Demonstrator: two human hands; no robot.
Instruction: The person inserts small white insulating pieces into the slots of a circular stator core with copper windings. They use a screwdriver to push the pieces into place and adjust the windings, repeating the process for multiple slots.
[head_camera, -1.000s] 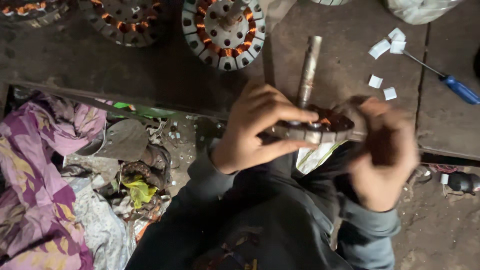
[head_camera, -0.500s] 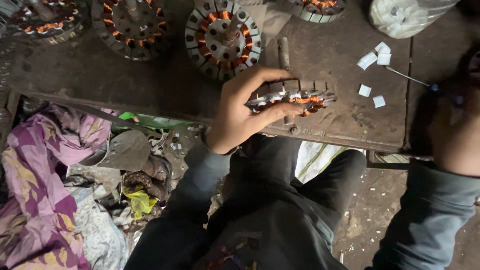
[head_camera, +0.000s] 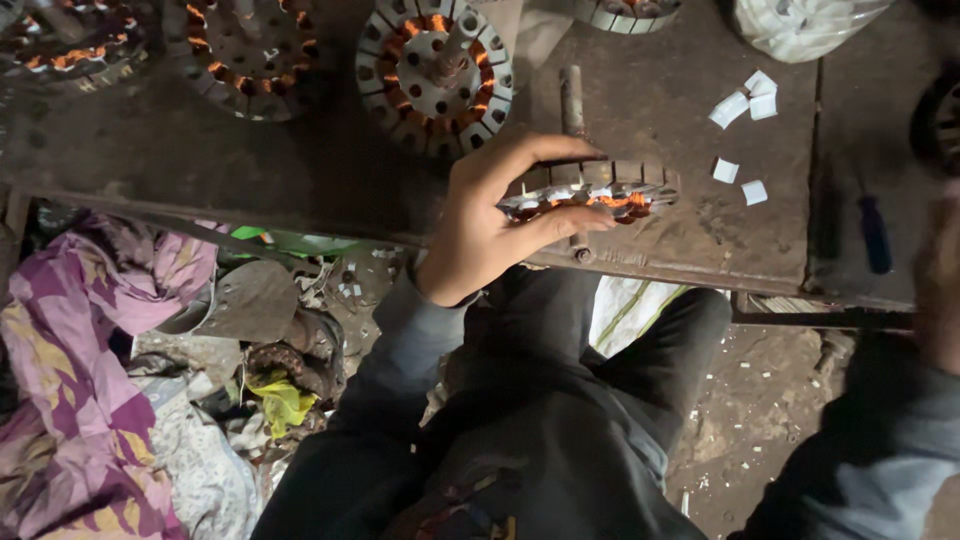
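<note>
My left hand (head_camera: 480, 225) is shut on the rim of a round motor stator (head_camera: 620, 190) with orange copper windings. It holds the stator on edge at the near side of a dark metal table (head_camera: 300, 170). A steel shaft (head_camera: 572, 100) sticks out behind the stator. My right hand (head_camera: 945, 265) is blurred at the right edge of the view, apart from the stator and close to a blue-handled screwdriver (head_camera: 875, 235) lying on the table. Whether it holds anything does not show.
Several other wound stators (head_camera: 435, 75) lie along the far side of the table. Small white paper pieces (head_camera: 745, 105) are scattered right of the shaft, below a white bag (head_camera: 800, 20). Purple cloth (head_camera: 70, 350) and scrap lie on the floor at left.
My right hand has let go of the stator and swung out to the right edge. The left hand alone now holds the stator, lower against the table.
</note>
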